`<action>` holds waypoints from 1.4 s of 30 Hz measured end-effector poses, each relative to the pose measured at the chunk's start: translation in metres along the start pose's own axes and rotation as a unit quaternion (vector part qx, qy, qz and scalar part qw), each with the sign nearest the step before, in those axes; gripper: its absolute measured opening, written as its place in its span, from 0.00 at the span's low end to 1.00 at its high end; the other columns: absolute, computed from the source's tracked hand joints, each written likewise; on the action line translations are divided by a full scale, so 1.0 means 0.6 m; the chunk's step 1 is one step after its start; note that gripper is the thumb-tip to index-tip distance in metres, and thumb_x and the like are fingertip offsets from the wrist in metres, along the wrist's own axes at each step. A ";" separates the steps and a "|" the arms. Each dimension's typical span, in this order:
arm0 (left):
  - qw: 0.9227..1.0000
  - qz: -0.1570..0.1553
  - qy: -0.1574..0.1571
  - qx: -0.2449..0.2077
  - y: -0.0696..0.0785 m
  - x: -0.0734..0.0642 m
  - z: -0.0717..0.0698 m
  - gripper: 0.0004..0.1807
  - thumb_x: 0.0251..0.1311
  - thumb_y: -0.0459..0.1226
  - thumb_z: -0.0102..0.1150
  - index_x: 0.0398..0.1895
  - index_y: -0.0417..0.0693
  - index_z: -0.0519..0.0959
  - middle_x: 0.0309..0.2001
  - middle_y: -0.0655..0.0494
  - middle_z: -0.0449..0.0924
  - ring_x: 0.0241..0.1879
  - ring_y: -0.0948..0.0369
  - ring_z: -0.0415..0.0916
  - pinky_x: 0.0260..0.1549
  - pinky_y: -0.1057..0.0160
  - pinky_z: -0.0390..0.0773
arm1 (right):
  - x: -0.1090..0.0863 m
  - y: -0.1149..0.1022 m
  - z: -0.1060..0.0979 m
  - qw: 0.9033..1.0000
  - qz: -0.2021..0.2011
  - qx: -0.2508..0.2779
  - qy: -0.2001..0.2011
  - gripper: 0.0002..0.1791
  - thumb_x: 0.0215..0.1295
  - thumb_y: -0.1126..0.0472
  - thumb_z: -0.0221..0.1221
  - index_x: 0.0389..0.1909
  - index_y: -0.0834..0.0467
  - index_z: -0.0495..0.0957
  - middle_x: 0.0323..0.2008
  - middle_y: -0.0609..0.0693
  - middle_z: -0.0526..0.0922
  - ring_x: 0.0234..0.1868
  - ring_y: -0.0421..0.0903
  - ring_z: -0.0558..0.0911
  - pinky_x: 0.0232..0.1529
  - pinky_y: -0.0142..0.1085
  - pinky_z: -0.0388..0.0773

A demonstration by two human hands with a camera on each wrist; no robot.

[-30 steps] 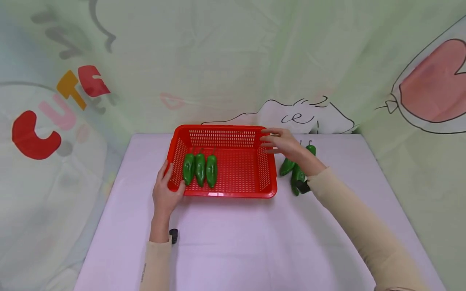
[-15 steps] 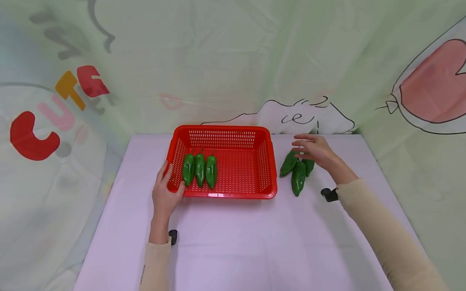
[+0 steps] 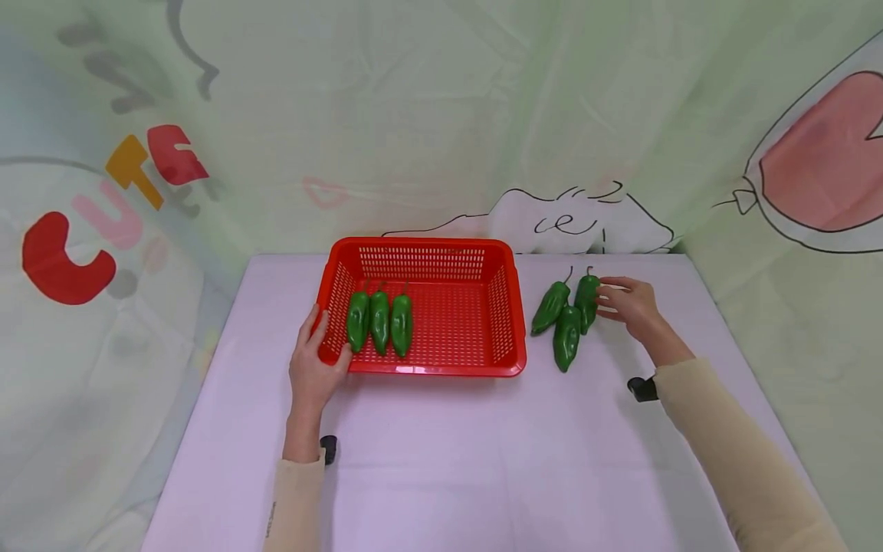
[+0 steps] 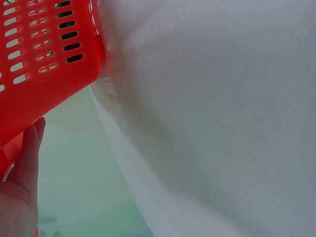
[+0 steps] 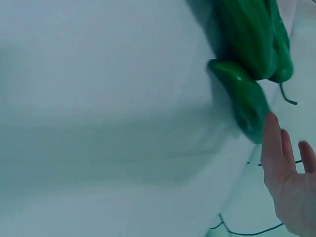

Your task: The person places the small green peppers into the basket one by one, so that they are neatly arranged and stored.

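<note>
My left hand grips the front left corner of a red plastic basket, thumb over the rim and fingers along the outer wall. Its fingers also show beside the basket wall in the left wrist view. Three green peppers stand in a row inside, at the basket's left. To the right of the basket, my right hand is at the right side of a green pepper. In the right wrist view its fingers are fairly straight, one fingertip right at that pepper.
Two more green peppers, one at the left and one in front, lie close against the right-hand pepper. All rest on a pale cloth-covered table. A printed cloth backdrop rises behind the table.
My right hand has moved right from the basket's right rim, over the loose peppers, to the right side of the rightmost one. The left hand and basket have stayed in place.
</note>
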State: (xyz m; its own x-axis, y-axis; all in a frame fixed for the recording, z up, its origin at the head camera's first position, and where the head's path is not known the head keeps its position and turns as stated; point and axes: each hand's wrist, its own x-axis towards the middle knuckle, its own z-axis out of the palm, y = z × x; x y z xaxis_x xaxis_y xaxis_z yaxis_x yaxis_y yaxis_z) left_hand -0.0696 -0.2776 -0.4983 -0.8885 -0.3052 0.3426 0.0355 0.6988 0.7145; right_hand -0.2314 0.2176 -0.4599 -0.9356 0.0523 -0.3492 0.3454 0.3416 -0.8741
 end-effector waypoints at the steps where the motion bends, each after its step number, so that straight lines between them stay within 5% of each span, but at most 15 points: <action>1: 1.000 0.000 0.000 -0.001 0.000 0.000 0.000 0.38 0.53 0.36 0.63 0.70 0.38 0.67 0.74 0.51 0.60 0.70 0.48 0.61 0.62 0.41 0.68 | 0.002 0.007 -0.001 1.000 0.004 0.007 0.009 0.31 0.73 0.57 0.49 0.72 0.70 0.59 0.65 0.70 0.67 0.47 0.43 0.82 0.51 0.38 0.80; 6: 1.000 0.002 0.000 -0.001 -0.001 0.000 0.000 0.38 0.53 0.36 0.63 0.70 0.38 0.67 0.74 0.51 0.60 0.70 0.48 0.61 0.62 0.41 0.68 | 0.010 0.041 -0.002 0.998 0.032 0.035 0.035 0.32 0.72 0.59 0.52 0.71 0.69 0.59 0.58 0.63 0.73 0.41 0.38 0.82 0.53 0.41 0.78; 13: 1.000 -0.002 -0.002 0.001 -0.001 0.001 0.000 0.38 0.53 0.36 0.63 0.70 0.39 0.67 0.74 0.52 0.60 0.71 0.49 0.60 0.63 0.42 0.67 | 0.014 0.058 0.007 0.997 0.040 0.070 0.012 0.33 0.69 0.62 0.55 0.71 0.71 0.59 0.32 0.42 0.81 0.33 0.36 0.85 0.49 0.40 0.82; 17: 1.000 -0.006 -0.004 0.002 0.000 0.001 0.000 0.38 0.53 0.36 0.63 0.71 0.39 0.67 0.74 0.52 0.59 0.71 0.49 0.60 0.63 0.42 0.67 | 0.018 0.056 0.018 0.997 0.041 0.064 0.020 0.34 0.69 0.61 0.56 0.72 0.69 0.58 0.45 0.55 0.80 0.34 0.35 0.85 0.51 0.41 0.81; 22: 1.000 -0.003 -0.008 0.000 0.003 0.000 0.002 0.38 0.54 0.36 0.63 0.71 0.39 0.66 0.74 0.51 0.59 0.71 0.49 0.59 0.63 0.42 0.67 | 0.024 0.058 0.028 0.995 0.065 0.064 0.038 0.34 0.69 0.62 0.56 0.73 0.68 0.58 0.64 0.68 0.67 0.34 0.33 0.82 0.56 0.44 0.77; 42: 1.000 0.001 -0.003 0.001 0.001 0.001 0.000 0.38 0.53 0.37 0.63 0.71 0.39 0.66 0.74 0.51 0.60 0.70 0.48 0.61 0.61 0.41 0.69 | 0.031 0.063 0.043 0.995 0.064 0.042 0.064 0.32 0.66 0.66 0.59 0.70 0.67 0.63 0.63 0.70 0.70 0.32 0.34 0.81 0.52 0.40 0.80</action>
State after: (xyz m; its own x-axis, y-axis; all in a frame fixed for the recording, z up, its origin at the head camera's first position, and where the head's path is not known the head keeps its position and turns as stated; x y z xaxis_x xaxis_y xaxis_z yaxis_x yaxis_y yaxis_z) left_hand -0.0700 -0.2772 -0.4976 -0.8909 -0.2997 0.3413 0.0370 0.7010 0.7122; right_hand -0.2339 0.2073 -0.5085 -0.8831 0.2117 -0.4187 0.4627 0.2448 -0.8521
